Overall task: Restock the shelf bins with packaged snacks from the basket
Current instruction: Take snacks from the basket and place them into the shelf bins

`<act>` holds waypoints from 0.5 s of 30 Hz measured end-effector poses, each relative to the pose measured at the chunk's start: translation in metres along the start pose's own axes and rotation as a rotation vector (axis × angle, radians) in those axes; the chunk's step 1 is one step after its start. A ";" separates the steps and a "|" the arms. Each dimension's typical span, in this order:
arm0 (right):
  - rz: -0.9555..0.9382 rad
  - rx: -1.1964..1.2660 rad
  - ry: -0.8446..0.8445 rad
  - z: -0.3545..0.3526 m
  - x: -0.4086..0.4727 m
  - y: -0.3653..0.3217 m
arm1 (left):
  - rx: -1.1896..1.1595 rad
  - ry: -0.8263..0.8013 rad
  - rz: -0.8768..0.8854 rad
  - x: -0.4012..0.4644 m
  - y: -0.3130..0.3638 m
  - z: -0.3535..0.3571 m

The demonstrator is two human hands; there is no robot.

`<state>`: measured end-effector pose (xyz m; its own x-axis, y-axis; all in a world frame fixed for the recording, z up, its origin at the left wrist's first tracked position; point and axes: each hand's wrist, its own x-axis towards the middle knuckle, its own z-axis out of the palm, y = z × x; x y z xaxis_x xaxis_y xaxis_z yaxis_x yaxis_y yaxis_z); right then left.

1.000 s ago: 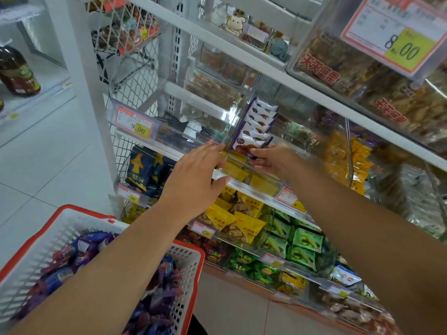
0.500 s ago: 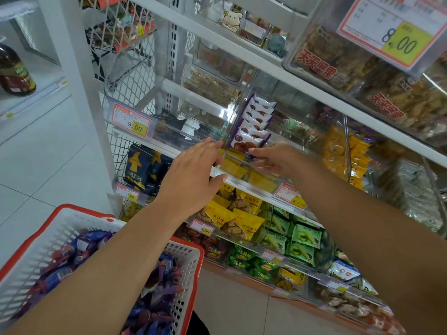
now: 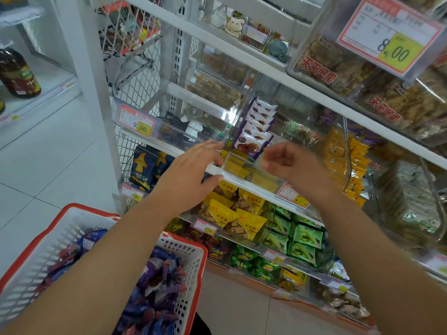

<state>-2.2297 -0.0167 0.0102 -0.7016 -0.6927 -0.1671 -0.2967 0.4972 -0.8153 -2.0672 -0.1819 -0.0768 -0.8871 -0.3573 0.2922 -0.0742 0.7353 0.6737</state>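
— How far along are we with the restock?

— From my feed, partway. The clear shelf bin (image 3: 244, 151) sits between my two hands with a row of purple-and-white cookie packets (image 3: 251, 146) standing on edge in it, front one just beyond my fingertips. I'd judge the row reaches well back, but the bin's rear is behind glare, so I can't say it's full.

— And your hands?

— Left hand (image 3: 191, 176) is open, fingers straight, touching the bin's left front corner. Right hand (image 3: 287, 163) is loosely curled beside the bin's right front, holding nothing that I can see.

— What's left?

— Plenty. The red-rimmed basket (image 3: 193, 269), below my left forearm, holds a heap of purple and blue snack packets (image 3: 157, 281).

— Any writing you can read?

— Left of my left hand, a price tag (image 3: 136, 123) reading 9.90. Up and right of my right hand, a big tag (image 3: 389, 32) reading 8.00, on a bin with red Chinese characters I can't make out surely. Below my right hand, green packs (image 3: 307, 236) marked MATCHA COOKIES. The yellow packs (image 3: 232, 213) under my hands carry print too small to read.
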 end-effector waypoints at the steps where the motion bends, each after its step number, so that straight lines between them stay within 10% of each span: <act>1: -0.060 0.073 -0.024 0.009 -0.011 -0.002 | -0.011 0.036 0.017 -0.006 -0.002 -0.001; 7: -0.128 0.254 -0.175 0.094 -0.062 0.014 | -0.092 0.181 -0.069 -0.071 -0.009 0.005; 15: 0.227 -0.217 -0.773 0.236 -0.105 0.129 | -0.082 -0.170 -0.912 -0.249 -0.097 0.038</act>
<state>-2.0420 -0.0031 -0.2082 -0.1405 -0.6875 -0.7124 -0.3758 0.7028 -0.6041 -1.8563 -0.1420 -0.2409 -0.5570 -0.6831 -0.4723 -0.7485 0.1666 0.6418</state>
